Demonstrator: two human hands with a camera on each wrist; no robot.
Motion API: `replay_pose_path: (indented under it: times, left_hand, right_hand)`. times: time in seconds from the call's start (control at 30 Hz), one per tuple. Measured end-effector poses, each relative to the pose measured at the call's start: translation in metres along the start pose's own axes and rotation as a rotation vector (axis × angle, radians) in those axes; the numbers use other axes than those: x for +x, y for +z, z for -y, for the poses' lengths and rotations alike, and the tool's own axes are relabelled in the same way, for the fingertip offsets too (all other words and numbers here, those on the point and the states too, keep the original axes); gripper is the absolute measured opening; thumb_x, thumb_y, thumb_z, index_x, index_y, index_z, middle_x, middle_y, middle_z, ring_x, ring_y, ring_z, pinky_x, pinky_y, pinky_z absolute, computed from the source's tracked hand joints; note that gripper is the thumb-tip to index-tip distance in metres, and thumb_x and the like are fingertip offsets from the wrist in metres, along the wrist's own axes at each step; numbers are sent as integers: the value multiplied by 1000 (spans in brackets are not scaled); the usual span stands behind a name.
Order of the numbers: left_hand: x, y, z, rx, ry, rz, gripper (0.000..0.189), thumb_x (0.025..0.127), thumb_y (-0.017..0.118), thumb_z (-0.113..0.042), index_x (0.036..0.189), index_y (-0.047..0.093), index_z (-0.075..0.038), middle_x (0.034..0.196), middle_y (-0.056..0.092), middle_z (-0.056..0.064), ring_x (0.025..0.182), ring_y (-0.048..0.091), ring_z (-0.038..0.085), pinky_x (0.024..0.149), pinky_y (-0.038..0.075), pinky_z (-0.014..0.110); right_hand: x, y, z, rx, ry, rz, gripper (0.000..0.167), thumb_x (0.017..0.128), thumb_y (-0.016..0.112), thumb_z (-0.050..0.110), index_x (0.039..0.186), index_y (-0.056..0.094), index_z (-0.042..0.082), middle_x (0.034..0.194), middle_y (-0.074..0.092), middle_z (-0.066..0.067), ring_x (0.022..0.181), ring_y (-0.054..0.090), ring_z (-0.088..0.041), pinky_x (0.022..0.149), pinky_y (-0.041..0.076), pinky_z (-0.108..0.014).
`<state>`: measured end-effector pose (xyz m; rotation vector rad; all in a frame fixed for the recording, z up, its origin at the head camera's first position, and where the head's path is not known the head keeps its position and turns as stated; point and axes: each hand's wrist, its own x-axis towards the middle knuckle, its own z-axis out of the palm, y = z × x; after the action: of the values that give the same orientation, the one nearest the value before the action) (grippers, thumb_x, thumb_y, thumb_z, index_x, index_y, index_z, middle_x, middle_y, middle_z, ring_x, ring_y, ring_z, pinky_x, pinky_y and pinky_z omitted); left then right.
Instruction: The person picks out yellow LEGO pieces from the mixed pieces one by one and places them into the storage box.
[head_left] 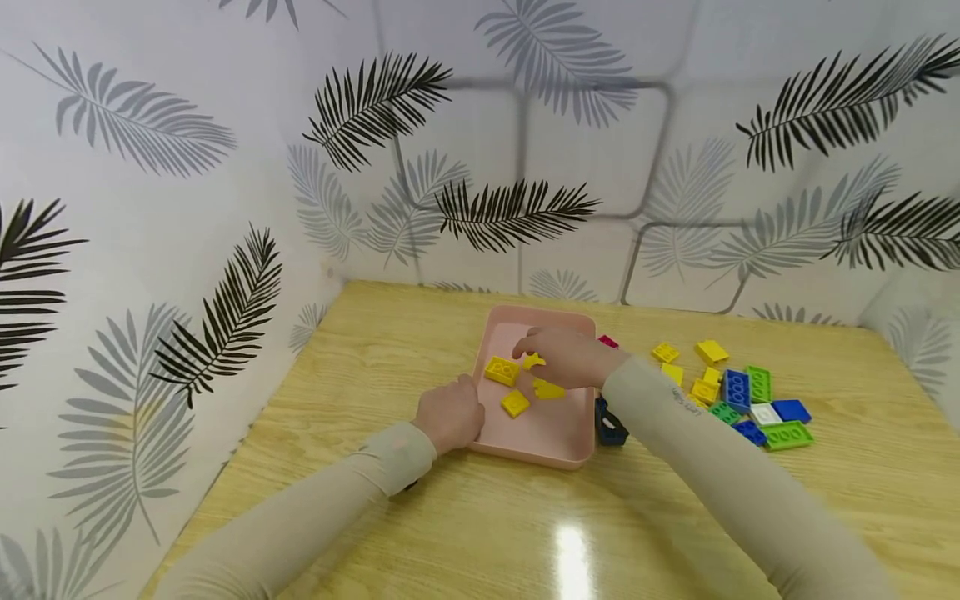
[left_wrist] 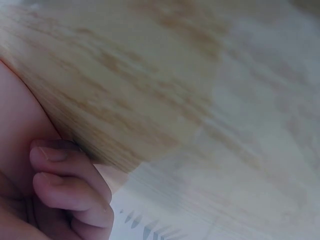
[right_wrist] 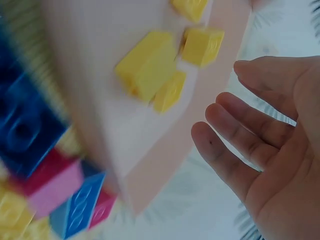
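A pink tray [head_left: 536, 433] lies on the wooden table with several yellow toy bricks inside. One yellow brick [head_left: 502, 371] with studs is near its left wall, and a flat yellow brick [head_left: 515, 404] lies in front. My left hand [head_left: 452, 414] grips the tray's left rim near the front corner, with curled fingers [left_wrist: 75, 192] in the left wrist view. Over the tray is my right hand [head_left: 566, 357], its fingers spread and nothing between them in the right wrist view. Below it sits a jagged yellow brick [head_left: 549, 389].
To the right of the tray lies a loose group of bricks, among them a blue brick [head_left: 737, 390], a lime green brick [head_left: 789, 436] and a white brick [head_left: 765, 414]. A dark blue piece [head_left: 611, 429] sits against the tray's right side. A patterned wall [head_left: 480, 150] stands behind.
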<state>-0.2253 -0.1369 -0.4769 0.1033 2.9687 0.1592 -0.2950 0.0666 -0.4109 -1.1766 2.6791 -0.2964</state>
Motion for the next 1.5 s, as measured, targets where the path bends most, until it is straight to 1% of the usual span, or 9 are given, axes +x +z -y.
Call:
replay_pose_path:
  times: [0.23,0.37,0.5,0.63,0.77,0.97,1.17,1.37,1.5]
  left_hand:
    - [0,0,0,-22,-10,23,36,102,51,-29,121,55,2,69,58,4,55,56,16,51,48,32]
    - [1,1,1,-21,-8,19,35,102,51,-29,118,56,1,68,58,4,53,56,16,49,47,31]
    - [1,1,1,-12,-4,19,35,102,51,-30,117,56,1,67,58,4,52,56,16,48,47,31]
    - [1,1,0,-4,-13,28,40,103,50,-30,125,54,3,68,58,5,53,55,16,49,47,31]
    - [1,1,0,-9,-17,31,41,103,49,-30,126,53,4,69,58,5,54,55,17,49,46,32]
    - [2,3,-1,-49,-24,31,40,102,50,-29,126,53,3,68,58,4,53,54,17,48,44,30]
    - [3,4,1,-69,-29,39,44,102,49,-29,131,51,4,68,58,4,53,54,16,47,43,29]
    - [3,4,2,-56,-22,38,44,102,49,-29,130,52,4,68,58,4,53,54,16,47,43,29]
    - [2,3,2,-52,-20,30,43,102,49,-29,129,52,4,68,58,4,52,54,16,47,43,29]
  right_hand:
    - [-41,-11,-25,-30,99,-41,32,96,67,13,128,67,10,126,66,-8,106,64,-24,93,54,-43]
    - [-65,-12,-37,-49,139,-54,32,95,69,12,127,67,9,125,67,-10,107,65,-26,93,54,-45]
    - [-86,-9,-49,-62,151,-79,31,93,72,13,123,70,8,119,69,-10,106,66,-28,94,54,-47]
    - [-104,-4,-61,-61,152,-84,28,93,72,13,120,71,9,113,70,-9,102,68,-28,91,55,-47]
    - [-118,1,-70,-55,178,-78,29,92,71,10,121,71,10,114,70,-10,104,68,-29,91,55,-48]
    - [-131,9,-79,-52,207,-57,28,91,73,11,119,71,8,117,70,-12,107,67,-33,93,54,-50]
    - [-134,19,-84,-41,241,-38,26,91,73,11,117,72,9,116,70,-11,105,68,-29,92,55,-49]
    - [-136,24,-88,-39,217,-60,22,91,71,5,113,73,8,111,70,-8,103,67,-27,94,54,-49]
    - [-137,22,-89,-39,199,-67,18,92,70,6,109,74,7,105,71,-6,97,67,-24,91,55,-47]
